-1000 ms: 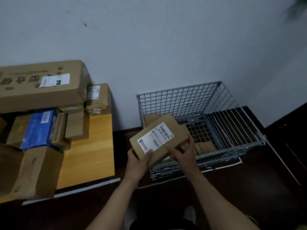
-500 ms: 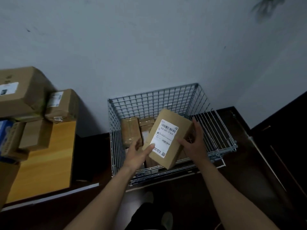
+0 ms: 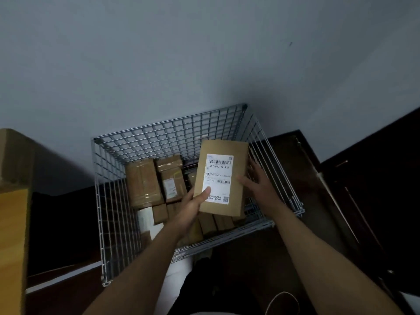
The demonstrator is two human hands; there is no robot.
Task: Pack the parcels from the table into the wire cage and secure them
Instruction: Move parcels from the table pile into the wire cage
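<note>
Since the wire cage [image 3: 170,123] on the floor already holds a layer of taped boxes [image 3: 143,180] along its left and near sides, the parcel [image 3: 221,178] is kept flat and label up above the emptier right half, probably so it can be lowered straight into a free spot without snagging the mesh. The left hand [image 3: 193,205] grips its near left corner, thumb pressed on the white label [image 3: 219,169] and fingers hidden beneath, so this pinch seems to carry most of the weight. The right hand [image 3: 256,185] sits at the right edge with its thumb laid over the top face and its fingers fairly straight along the side; it looks more like a steadying brace than a clamp. The parcel thus lies between the two hands, reaching away from both wrists toward the back wall of the cage, its far end unsupported and clear of the boxes below. The table [image 3: 13,235] shows only as a yellow edge at far left, well apart from the hands.
</note>
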